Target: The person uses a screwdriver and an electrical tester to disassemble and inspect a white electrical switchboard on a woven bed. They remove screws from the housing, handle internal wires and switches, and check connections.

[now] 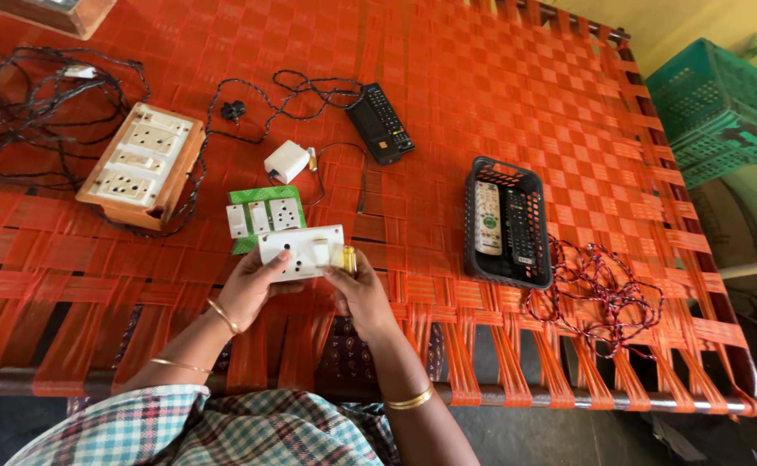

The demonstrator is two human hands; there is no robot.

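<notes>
Nearest the camera, a checked sleeve and two bangled wrists. Left hand [245, 289] closed around the lower left end of a white switch-and-socket plate [302, 251], thumb laid across its face. Right hand [359, 293] pinching a small yellow-handled tool [346, 258] against the plate's right end; tip hidden, so cannot tell what it touches. Plate held just above the woven orange cot [499, 103], near its front edge, face up toward the camera, long axis running left to right with the right end tilted slightly higher.

Just behind it, touching or overlapping its upper left edge, a green-backed switch board [264, 216] lying flat. A little farther back, a white adapter [287, 160] with a thin cable. Left of these, a wooden-framed switch box [143, 162], angled, ringed by black wires [25, 112]. Behind the adapter, a black remote [380, 122], pointing diagonally away.

To the right, well apart from the hands, a black plastic basket [506, 271] holding two remotes, with a tangle of red-and-black twisted cord [599, 293] beside it. Off the cot's far right corner, a green crate [715, 108].
</notes>
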